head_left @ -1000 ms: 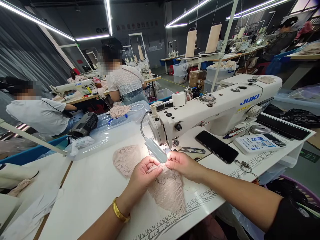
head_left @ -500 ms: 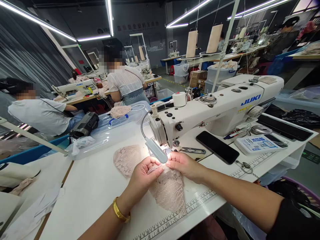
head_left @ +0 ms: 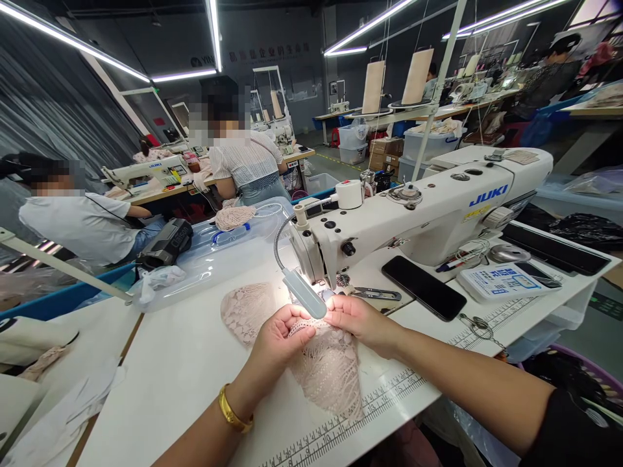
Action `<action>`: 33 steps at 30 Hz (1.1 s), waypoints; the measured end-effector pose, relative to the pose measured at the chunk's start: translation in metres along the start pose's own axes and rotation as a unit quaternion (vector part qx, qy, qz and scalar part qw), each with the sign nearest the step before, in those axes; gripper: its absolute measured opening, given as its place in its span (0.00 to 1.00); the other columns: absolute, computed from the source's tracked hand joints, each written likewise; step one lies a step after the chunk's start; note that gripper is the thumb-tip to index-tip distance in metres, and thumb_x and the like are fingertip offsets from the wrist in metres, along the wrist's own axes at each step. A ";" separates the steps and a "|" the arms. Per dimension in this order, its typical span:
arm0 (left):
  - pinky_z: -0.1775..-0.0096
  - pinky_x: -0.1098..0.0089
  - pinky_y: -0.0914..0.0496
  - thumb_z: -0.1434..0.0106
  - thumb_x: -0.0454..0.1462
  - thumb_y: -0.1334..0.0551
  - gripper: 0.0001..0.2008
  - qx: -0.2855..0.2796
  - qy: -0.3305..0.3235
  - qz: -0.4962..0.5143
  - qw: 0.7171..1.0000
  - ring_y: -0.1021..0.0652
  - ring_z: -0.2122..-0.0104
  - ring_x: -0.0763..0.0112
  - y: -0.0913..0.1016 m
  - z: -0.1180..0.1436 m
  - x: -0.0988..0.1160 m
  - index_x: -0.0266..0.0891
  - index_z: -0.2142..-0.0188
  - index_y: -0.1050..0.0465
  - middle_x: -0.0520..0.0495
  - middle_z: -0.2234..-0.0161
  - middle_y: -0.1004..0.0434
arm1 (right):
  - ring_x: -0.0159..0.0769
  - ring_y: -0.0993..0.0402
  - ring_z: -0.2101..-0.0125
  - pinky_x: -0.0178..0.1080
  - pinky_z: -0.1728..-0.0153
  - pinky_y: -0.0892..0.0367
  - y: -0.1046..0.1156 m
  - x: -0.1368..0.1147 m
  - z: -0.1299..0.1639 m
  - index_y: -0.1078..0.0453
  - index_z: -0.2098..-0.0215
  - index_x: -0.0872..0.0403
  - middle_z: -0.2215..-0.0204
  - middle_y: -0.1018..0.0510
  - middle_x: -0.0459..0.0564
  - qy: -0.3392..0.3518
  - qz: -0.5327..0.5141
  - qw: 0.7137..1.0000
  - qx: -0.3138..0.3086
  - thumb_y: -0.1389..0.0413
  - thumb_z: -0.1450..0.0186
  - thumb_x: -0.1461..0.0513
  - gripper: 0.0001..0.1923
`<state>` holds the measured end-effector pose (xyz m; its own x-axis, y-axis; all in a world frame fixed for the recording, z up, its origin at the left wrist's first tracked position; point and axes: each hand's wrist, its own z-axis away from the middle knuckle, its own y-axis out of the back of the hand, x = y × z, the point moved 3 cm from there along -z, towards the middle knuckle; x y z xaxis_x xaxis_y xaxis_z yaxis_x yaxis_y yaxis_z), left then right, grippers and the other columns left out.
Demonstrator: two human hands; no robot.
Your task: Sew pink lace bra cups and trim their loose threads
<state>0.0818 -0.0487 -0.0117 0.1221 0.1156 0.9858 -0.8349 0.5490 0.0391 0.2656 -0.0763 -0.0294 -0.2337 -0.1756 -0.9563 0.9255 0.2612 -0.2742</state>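
On the white table (head_left: 185, 363), both hands pinched the lace piece's (head_left: 328, 370) top edge, left hand (head_left: 277, 337) and right hand (head_left: 357, 321) equally near, its length trailing back toward the person.

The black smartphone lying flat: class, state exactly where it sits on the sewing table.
In the head view, the black smartphone lies right of centre on the white table, before the white sewing machine, between the small snips and the white booklet.

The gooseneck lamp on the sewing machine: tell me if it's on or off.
On. The lamp head throws a bright patch onto the lace piece and table beneath it, just where the left hand and right hand pinch the fabric.
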 end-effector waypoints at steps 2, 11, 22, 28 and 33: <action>0.58 0.66 0.28 0.38 0.45 0.30 0.13 -0.003 0.005 0.004 1.000 0.21 0.63 0.64 0.001 0.000 0.000 0.42 0.59 0.26 0.48 0.64 0.19 | 0.33 0.35 0.69 0.36 0.65 0.40 0.001 0.000 0.000 0.31 0.65 0.56 0.70 0.29 0.45 -0.008 -0.002 1.000 0.006 0.36 0.38 0.51 0.17; 0.57 0.70 0.32 0.38 0.45 0.30 0.12 0.026 0.008 -0.016 1.000 0.24 0.64 0.69 0.016 0.001 0.003 0.43 0.59 0.25 0.52 0.67 0.21 | 0.32 0.36 0.69 0.35 0.64 0.41 0.002 -0.003 0.001 0.32 0.67 0.55 0.71 0.30 0.44 -0.003 -0.004 1.000 0.011 0.37 0.37 0.50 0.17; 0.66 0.68 0.38 0.37 0.43 0.35 0.08 0.119 -0.083 -0.283 0.948 0.33 0.71 0.68 0.023 0.004 0.010 0.43 0.66 0.19 0.52 0.73 0.31 | 0.32 0.35 0.70 0.35 0.67 0.40 -0.006 -0.008 0.011 0.25 0.64 0.53 0.72 0.30 0.44 0.106 0.157 0.981 -0.040 0.41 0.32 0.54 0.10; 0.60 0.68 0.33 0.33 0.44 0.41 0.10 0.085 -0.060 -0.136 0.985 0.28 0.65 0.65 0.013 0.007 0.014 0.43 0.64 0.23 0.50 0.68 0.27 | 0.36 0.23 0.65 0.37 0.62 0.30 -0.020 -0.008 0.028 0.20 0.51 0.53 0.63 0.19 0.52 0.138 0.231 0.933 -0.237 0.41 0.30 0.55 0.14; 0.67 0.72 0.35 0.38 0.45 0.31 0.12 0.090 -0.052 -0.085 0.991 0.32 0.71 0.71 0.006 0.008 0.009 0.42 0.63 0.28 0.55 0.72 0.33 | 0.38 0.19 0.65 0.40 0.61 0.26 -0.014 -0.006 0.026 0.21 0.55 0.56 0.64 0.17 0.54 0.077 0.148 0.966 -0.196 0.42 0.29 0.54 0.15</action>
<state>0.0736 -0.0510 -0.0015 0.2209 -0.0572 0.9736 -0.8901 0.3962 0.2252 0.2621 -0.1036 -0.0172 -0.0451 0.0971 -0.9943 0.7812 0.6238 0.0255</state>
